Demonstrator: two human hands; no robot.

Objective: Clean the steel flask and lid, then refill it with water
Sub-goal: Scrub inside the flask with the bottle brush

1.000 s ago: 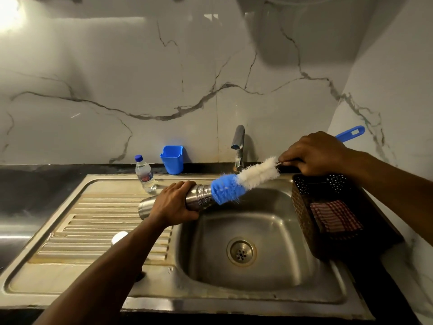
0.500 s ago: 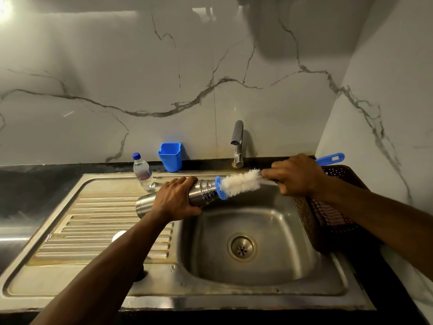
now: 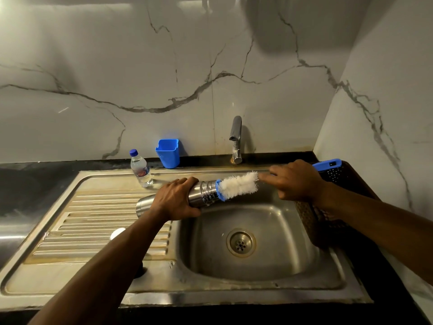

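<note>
Where the black worktop [image 3: 28, 184] edge meets the steel sink [image 3: 210, 292], the basin lies nearest, its drain [image 3: 240, 242] dry-looking and no water running. Above the basin's left rim the left hand [image 3: 174, 202] wraps round the steel flask [image 3: 199, 195], its grip clenched about the body; the flask lies nearly level, base over the ribbed drainboard [image 3: 70, 221], open neck pointing right over the basin. A small white round thing [image 3: 117, 232] peeks from behind the left forearm on the drainboard; whether it is the lid I cannot tell.

From the neck sticks the bottle brush [image 3: 237, 185], blue bristles at the mouth, white bristles still outside. The right hand [image 3: 296, 181] grasps the brush stem, fingers curled round it, the blue handle end [image 3: 326, 164] showing past the wrist above a dark basket [image 3: 309, 221].

Further back stand a small water bottle [image 3: 140, 168], a blue cup [image 3: 168, 153] and the tap [image 3: 236, 139] against the marble wall.

Likely risks: the flask is smooth and held one-handed, so a hard push could slide it through the palm; a skewed stroke might jam bristles at the narrow neck, or flick water out on withdrawal.
</note>
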